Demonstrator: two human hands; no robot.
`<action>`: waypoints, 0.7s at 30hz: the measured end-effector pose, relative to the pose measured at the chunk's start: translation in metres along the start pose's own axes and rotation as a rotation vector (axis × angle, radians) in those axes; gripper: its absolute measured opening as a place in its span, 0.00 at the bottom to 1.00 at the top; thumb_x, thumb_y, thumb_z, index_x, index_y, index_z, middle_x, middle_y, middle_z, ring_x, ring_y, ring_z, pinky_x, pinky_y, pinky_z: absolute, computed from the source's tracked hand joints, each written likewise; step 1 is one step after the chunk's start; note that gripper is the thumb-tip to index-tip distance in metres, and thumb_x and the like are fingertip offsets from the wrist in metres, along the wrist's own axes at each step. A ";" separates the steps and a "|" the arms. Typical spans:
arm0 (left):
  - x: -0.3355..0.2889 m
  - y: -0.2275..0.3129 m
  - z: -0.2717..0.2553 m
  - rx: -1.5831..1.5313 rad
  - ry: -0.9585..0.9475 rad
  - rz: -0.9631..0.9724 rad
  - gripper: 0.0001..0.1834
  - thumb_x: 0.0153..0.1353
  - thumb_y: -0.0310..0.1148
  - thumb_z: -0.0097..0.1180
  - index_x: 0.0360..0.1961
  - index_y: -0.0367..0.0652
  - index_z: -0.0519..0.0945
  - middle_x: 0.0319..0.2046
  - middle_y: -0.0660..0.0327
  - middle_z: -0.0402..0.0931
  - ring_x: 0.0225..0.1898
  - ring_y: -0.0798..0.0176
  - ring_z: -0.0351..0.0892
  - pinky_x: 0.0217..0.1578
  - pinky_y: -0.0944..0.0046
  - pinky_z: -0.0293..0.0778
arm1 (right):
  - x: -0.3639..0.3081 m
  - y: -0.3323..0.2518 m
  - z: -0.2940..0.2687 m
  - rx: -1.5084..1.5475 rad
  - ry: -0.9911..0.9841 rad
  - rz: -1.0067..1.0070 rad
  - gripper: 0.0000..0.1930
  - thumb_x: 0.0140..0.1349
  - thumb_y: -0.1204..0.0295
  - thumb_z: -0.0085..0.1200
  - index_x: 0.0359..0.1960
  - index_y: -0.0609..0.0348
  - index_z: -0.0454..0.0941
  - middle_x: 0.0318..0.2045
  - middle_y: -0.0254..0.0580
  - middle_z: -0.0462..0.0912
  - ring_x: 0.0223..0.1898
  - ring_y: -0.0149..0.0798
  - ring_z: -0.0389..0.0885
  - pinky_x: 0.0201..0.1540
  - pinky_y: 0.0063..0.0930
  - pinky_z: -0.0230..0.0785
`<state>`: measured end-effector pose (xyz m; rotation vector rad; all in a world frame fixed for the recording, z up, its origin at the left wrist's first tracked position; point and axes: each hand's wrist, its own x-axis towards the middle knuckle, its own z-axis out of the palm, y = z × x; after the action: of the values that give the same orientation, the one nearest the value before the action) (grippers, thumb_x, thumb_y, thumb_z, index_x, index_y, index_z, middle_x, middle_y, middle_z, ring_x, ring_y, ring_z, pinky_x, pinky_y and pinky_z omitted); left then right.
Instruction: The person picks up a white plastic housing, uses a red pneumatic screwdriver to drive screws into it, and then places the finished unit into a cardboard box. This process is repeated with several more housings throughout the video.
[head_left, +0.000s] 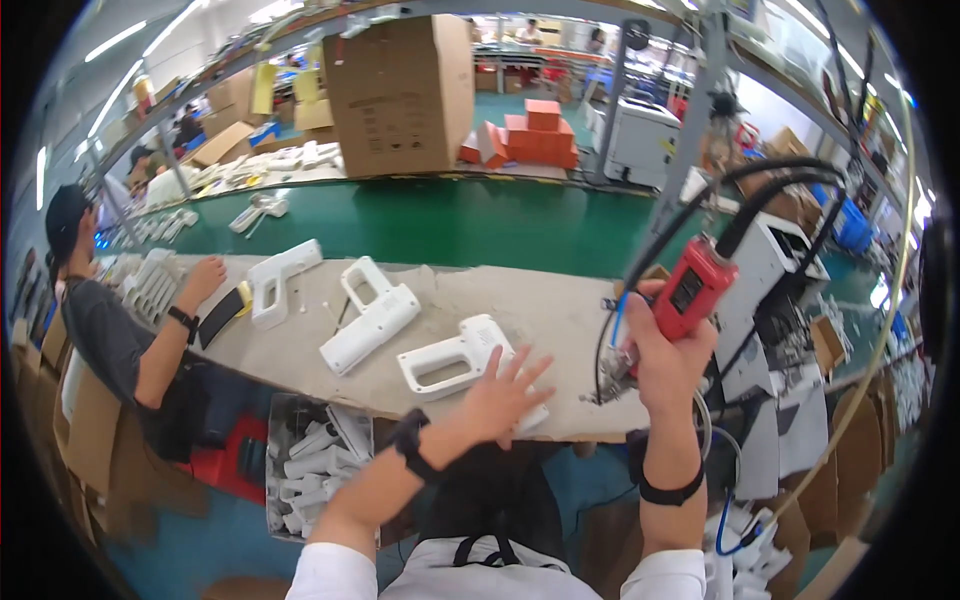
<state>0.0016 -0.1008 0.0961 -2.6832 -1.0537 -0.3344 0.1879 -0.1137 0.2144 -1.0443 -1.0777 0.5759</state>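
Note:
My right hand (668, 362) is wrapped round a red power screwdriver (697, 285), held above the right part of the workbench. A thick black cable runs from its top, and its metal tip end with a thin blue tube points down and left. My left hand (505, 395) is open, fingers spread, over the lower end of a white pistol-shaped plastic housing (440, 362) lying on the bench. Whether the palm touches the housing I cannot tell. Farther left lie a second white housing (372, 325) and a third one (285, 275).
A cardboard-covered workbench (560, 300) fronts a green conveyor belt (420, 215) bearing a large carton (395, 95). A co-worker (120, 310) sits at the left. A bin of white parts (320, 465) stands below the bench. A grey machine (775, 270) stands at the right.

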 end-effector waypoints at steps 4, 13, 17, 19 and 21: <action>0.058 -0.025 0.030 -0.106 -0.556 0.059 0.38 0.32 0.52 0.71 0.48 0.49 0.77 0.44 0.56 0.77 0.54 0.53 0.71 0.57 0.45 0.59 | 0.008 0.003 -0.007 0.129 0.012 -0.035 0.08 0.56 0.78 0.61 0.36 0.65 0.77 0.21 0.34 0.77 0.16 0.25 0.73 0.18 0.17 0.62; 0.072 -0.027 0.043 -0.300 -0.449 -0.316 0.35 0.37 0.61 0.64 0.39 0.43 0.80 0.36 0.50 0.80 0.39 0.49 0.80 0.40 0.54 0.74 | 0.030 0.048 0.021 0.126 0.049 -0.176 0.05 0.57 0.77 0.60 0.32 0.64 0.76 0.20 0.32 0.77 0.16 0.23 0.73 0.18 0.16 0.63; 0.066 -0.025 0.048 -0.335 -0.366 -0.359 0.32 0.40 0.58 0.62 0.37 0.40 0.81 0.32 0.53 0.80 0.40 0.53 0.80 0.41 0.53 0.74 | 0.036 0.066 0.046 0.180 0.019 -0.182 0.04 0.58 0.78 0.58 0.32 0.64 0.76 0.20 0.32 0.77 0.16 0.23 0.73 0.19 0.16 0.64; 0.065 -0.026 0.050 -0.332 -0.341 -0.361 0.31 0.41 0.58 0.62 0.36 0.41 0.81 0.31 0.53 0.80 0.39 0.53 0.80 0.42 0.54 0.74 | 0.035 0.070 0.055 0.206 0.006 -0.158 0.03 0.58 0.78 0.57 0.32 0.64 0.76 0.20 0.32 0.77 0.16 0.23 0.74 0.20 0.17 0.65; 0.064 -0.026 0.049 -0.301 -0.335 -0.320 0.28 0.44 0.59 0.61 0.32 0.42 0.84 0.31 0.54 0.80 0.40 0.54 0.80 0.42 0.56 0.73 | 0.035 0.072 0.059 0.158 -0.009 -0.134 0.04 0.58 0.78 0.57 0.32 0.65 0.76 0.21 0.33 0.77 0.17 0.24 0.74 0.20 0.17 0.66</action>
<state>0.0352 -0.0271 0.0721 -2.8967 -1.6604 -0.1039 0.1545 -0.0309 0.1707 -0.8266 -1.0826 0.5486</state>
